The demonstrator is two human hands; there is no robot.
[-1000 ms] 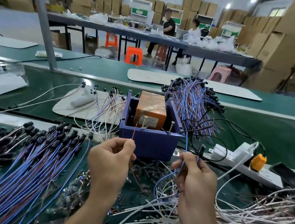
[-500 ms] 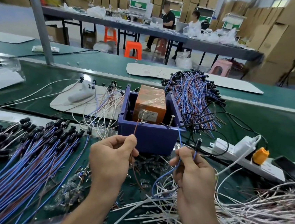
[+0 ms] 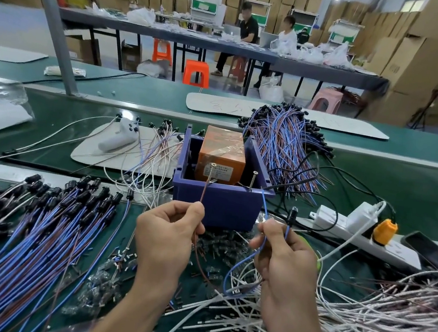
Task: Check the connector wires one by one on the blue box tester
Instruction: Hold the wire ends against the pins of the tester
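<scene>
The blue box tester [image 3: 221, 204] stands mid-bench with an orange block [image 3: 221, 155] inside and two upright screws on its near rim. My left hand [image 3: 168, 239] pinches a brown wire [image 3: 203, 194] whose tip reaches the left screw [image 3: 212, 172]. My right hand [image 3: 281, 255] pinches the blue wire [image 3: 265, 204], its end rising toward the right screw [image 3: 253, 180]. The same wire's black connector [image 3: 293, 211] sticks up above my right fingers.
A heap of blue and brown connector wires [image 3: 28, 226] lies at the left, another [image 3: 283, 140] behind the box. White wires [image 3: 358, 318] pile at the right. A white power strip [image 3: 342, 226] with an orange plug and a phone [image 3: 431, 253] lie right of the box.
Both hands lifted slightly toward the box, and the brown and blue wire ends now reach the two screws on its rim.
</scene>
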